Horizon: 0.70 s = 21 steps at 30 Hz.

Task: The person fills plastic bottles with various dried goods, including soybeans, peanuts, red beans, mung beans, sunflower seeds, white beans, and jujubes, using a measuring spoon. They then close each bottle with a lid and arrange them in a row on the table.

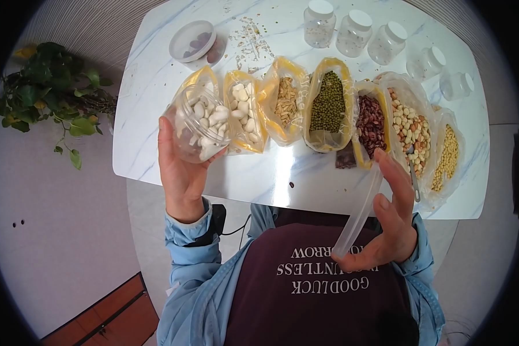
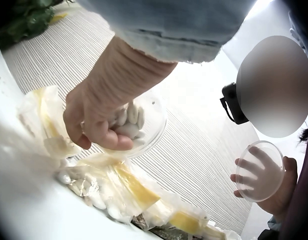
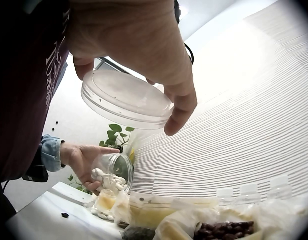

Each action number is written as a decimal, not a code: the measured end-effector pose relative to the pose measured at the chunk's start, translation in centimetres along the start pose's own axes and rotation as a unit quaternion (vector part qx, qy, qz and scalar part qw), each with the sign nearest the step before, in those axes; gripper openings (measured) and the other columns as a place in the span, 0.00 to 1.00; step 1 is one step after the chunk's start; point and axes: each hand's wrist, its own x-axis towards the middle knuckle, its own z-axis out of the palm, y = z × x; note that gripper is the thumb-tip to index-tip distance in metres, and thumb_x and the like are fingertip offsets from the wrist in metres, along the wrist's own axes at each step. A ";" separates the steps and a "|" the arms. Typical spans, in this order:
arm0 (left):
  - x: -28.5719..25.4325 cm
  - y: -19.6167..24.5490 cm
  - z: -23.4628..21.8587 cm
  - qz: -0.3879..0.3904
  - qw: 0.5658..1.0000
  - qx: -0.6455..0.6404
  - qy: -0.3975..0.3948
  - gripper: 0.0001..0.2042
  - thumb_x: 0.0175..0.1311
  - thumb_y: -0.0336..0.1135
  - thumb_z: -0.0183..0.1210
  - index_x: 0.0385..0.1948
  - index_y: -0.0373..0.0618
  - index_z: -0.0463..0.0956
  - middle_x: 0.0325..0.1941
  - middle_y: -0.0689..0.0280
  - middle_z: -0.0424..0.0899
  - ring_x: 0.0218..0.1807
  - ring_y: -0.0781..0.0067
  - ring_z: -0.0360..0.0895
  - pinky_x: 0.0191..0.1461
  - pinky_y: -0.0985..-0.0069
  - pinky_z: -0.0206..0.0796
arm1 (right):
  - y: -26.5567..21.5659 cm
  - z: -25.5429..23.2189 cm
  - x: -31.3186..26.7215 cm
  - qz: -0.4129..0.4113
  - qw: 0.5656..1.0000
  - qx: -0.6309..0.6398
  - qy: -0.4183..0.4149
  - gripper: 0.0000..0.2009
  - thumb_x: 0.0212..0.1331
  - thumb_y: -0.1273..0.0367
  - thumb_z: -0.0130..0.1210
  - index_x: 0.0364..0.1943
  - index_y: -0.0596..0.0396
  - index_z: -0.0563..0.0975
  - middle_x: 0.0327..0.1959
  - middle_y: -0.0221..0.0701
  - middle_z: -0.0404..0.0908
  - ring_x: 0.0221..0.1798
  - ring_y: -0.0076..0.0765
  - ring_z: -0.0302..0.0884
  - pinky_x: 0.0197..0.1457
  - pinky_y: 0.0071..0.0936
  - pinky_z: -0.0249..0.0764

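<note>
In the head view, my left hand (image 1: 181, 173) grips a clear plastic jar (image 1: 181, 135) with white beans (image 1: 216, 118) inside. The jar is tipped on its side, its mouth toward the open bags. The right wrist view shows the beans lying along the jar's lower wall. My right hand (image 1: 395, 225) holds a round, translucent lid (image 1: 360, 210) by its edge, fingers at one side and thumb at the other, in front of the shirt. Close beside the jar stands a bag of white beans (image 1: 254, 130); another yellow-edged bag (image 1: 202, 75) is partly hidden behind the jar.
Further along the row are bags of pale brown flakes (image 1: 287, 101), green beans (image 1: 327, 104), dark red beans (image 1: 371, 124), peanuts (image 1: 406, 118) and yellow beans (image 1: 446, 155). A spoon (image 1: 415, 181) leans at the peanuts. Several lidded jars (image 1: 353, 33) and a round tub (image 1: 193, 41) stand behind.
</note>
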 end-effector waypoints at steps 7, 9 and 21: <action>0.2 0.0 0.2 0.021 0.999 0.035 -0.005 0.33 0.63 0.66 0.42 0.64 0.55 0.60 0.62 0.60 0.70 0.59 0.64 0.73 0.49 0.63 0.76 | -0.1 0.1 0.0 0.002 1.000 -0.002 0.011 0.40 0.38 0.57 0.66 0.62 0.46 0.65 0.63 0.54 0.59 0.60 0.67 0.64 0.58 0.55 0.68; 0.1 -0.1 0.6 0.028 0.999 0.036 0.016 0.32 0.64 0.66 0.41 0.64 0.56 0.59 0.62 0.59 0.70 0.60 0.64 0.73 0.49 0.62 0.76 | -0.3 0.2 0.0 0.002 1.000 -0.006 0.023 0.39 0.38 0.57 0.66 0.62 0.46 0.65 0.63 0.54 0.59 0.60 0.67 0.64 0.58 0.54 0.68; 0.2 -0.6 0.8 0.062 0.996 0.039 0.046 0.32 0.65 0.64 0.41 0.64 0.52 0.60 0.61 0.56 0.71 0.60 0.61 0.73 0.51 0.60 0.75 | -0.2 0.2 0.1 -0.009 1.000 -0.002 0.026 0.39 0.38 0.57 0.66 0.61 0.48 0.66 0.62 0.54 0.60 0.60 0.67 0.65 0.57 0.55 0.68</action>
